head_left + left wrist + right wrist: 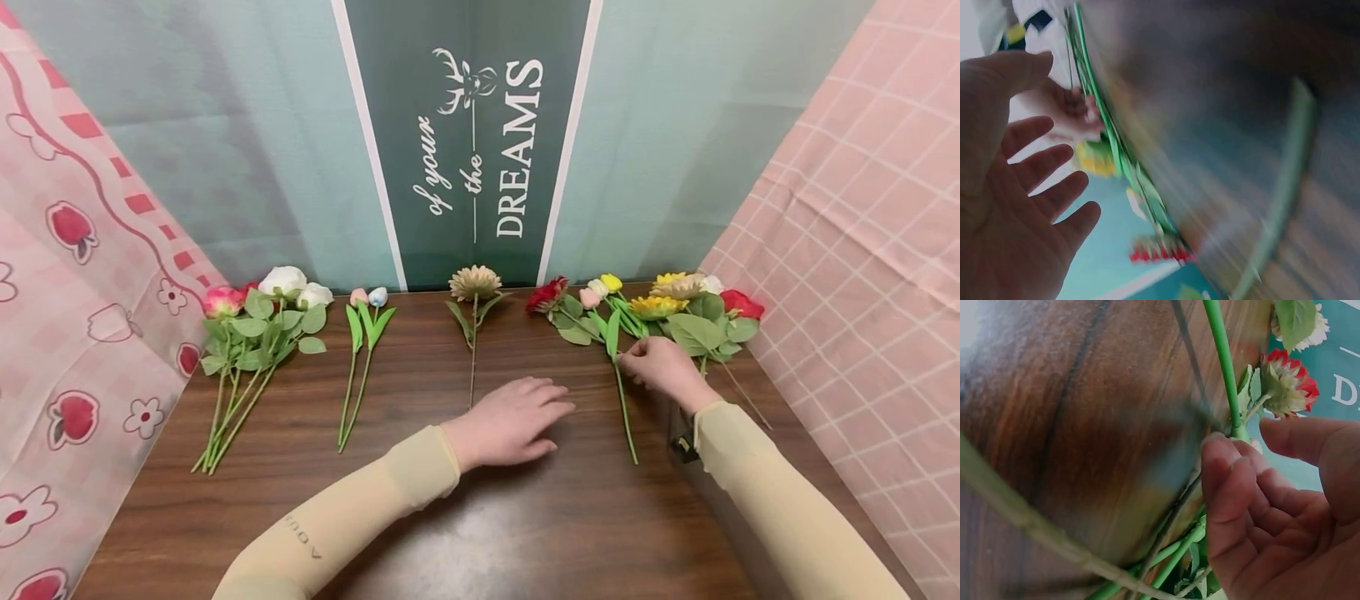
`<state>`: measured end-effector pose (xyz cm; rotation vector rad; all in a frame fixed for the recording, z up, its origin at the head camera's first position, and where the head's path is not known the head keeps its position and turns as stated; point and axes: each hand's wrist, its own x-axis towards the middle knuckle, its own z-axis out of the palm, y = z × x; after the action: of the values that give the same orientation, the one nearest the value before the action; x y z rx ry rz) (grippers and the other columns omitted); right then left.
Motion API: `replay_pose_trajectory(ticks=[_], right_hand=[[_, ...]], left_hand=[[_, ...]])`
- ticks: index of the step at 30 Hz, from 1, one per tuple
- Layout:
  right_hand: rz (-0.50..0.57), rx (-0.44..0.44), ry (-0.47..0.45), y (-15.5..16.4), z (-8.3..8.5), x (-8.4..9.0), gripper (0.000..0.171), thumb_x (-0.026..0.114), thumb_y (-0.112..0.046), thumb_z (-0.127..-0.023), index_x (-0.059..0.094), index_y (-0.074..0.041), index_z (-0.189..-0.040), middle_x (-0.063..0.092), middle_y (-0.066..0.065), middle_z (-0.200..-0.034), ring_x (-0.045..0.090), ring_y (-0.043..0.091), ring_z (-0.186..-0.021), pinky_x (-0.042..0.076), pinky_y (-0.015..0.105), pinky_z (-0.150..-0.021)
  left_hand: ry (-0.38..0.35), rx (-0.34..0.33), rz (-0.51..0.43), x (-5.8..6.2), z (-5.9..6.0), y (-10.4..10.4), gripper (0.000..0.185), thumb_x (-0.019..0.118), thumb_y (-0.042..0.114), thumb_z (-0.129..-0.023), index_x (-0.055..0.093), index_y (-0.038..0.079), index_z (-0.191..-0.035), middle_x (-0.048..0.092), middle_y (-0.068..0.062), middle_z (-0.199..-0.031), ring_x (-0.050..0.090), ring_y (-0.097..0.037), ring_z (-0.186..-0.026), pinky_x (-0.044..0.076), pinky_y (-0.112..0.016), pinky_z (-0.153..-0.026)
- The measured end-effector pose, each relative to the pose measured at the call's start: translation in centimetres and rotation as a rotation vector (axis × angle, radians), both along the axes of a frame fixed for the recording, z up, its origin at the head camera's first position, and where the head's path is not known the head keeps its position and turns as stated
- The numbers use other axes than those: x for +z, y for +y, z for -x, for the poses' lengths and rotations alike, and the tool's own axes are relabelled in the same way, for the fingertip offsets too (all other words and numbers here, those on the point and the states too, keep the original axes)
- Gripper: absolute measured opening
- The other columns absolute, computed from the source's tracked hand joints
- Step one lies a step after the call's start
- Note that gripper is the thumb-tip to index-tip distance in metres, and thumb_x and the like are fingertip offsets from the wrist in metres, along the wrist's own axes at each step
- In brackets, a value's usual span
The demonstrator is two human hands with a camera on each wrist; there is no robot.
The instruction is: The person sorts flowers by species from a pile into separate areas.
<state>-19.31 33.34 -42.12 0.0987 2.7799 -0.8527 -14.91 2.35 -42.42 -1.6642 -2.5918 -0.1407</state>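
My left hand hovers palm down over the table with fingers spread, holding nothing, beside the stem of a cream daisy-like flower. In the left wrist view its straight fingers show clearly. On the right, my right hand is at an artificial tulip's green stem, just below its leaf. The right wrist view shows the stem between thumb and curled fingers, with a gap beside the thumb; I cannot tell whether they pinch it.
Two tulips lie left of centre. A bunch of white and pink flowers is at the far left. Around my right hand lie a red flower, yellow flowers and more tulips. Fabric walls edge the table.
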Motion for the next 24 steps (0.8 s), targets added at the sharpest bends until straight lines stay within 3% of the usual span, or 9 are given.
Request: replay_pose_trajectory(ticks=[4,9,20,24], right_hand=[[0.056,-0.013,-0.094,-0.2,0.2,-0.2,0.036,0.065,-0.035,-0.100,0.072,0.001,-0.100,0.071,0.009,-0.080,0.068,0.022,-0.071,0.058,0.036,-0.062],[0.104,-0.038,-0.135,-0.3,0.5,-0.7,0.035,0.067,-0.034,-0.099,0.073,0.000,-0.098,0.071,0.009,-0.078,0.069,0.019,-0.070,0.059,0.036,-0.063],[0.322,-0.104,-0.150,-0.2,0.4,-1.3,0.032,0.064,-0.016,-0.100,0.068,0.014,-0.111,0.066,0.011,-0.076,0.067,0.015,-0.065,0.061,0.034,-0.064],[0.351,-0.121,-0.117,0.4,0.3,-1.4,0.034,0.063,-0.015,-0.101,0.066,0.016,-0.114,0.067,0.010,-0.079,0.067,0.015,-0.068,0.061,0.033,-0.065]], left_hand=[[0.039,-0.068,0.051,-0.6,-1.2,1.8,0.064,0.060,0.050,-0.100,0.047,0.017,-0.154,0.043,-0.007,-0.158,0.036,-0.028,-0.147,0.026,-0.040,-0.122],[0.044,-0.104,0.054,-0.9,-2.2,3.2,0.063,0.060,0.051,-0.100,0.049,0.020,-0.153,0.042,-0.006,-0.159,0.036,-0.028,-0.147,0.026,-0.039,-0.122],[-0.002,-0.082,0.042,-1.1,-2.5,3.2,0.059,0.060,0.051,-0.100,0.052,0.022,-0.151,0.043,-0.005,-0.158,0.036,-0.027,-0.147,0.027,-0.044,-0.121],[-0.023,-0.072,0.037,-1.2,-2.3,3.0,0.059,0.059,0.051,-0.100,0.052,0.023,-0.151,0.043,-0.004,-0.158,0.036,-0.027,-0.147,0.026,-0.044,-0.121]])
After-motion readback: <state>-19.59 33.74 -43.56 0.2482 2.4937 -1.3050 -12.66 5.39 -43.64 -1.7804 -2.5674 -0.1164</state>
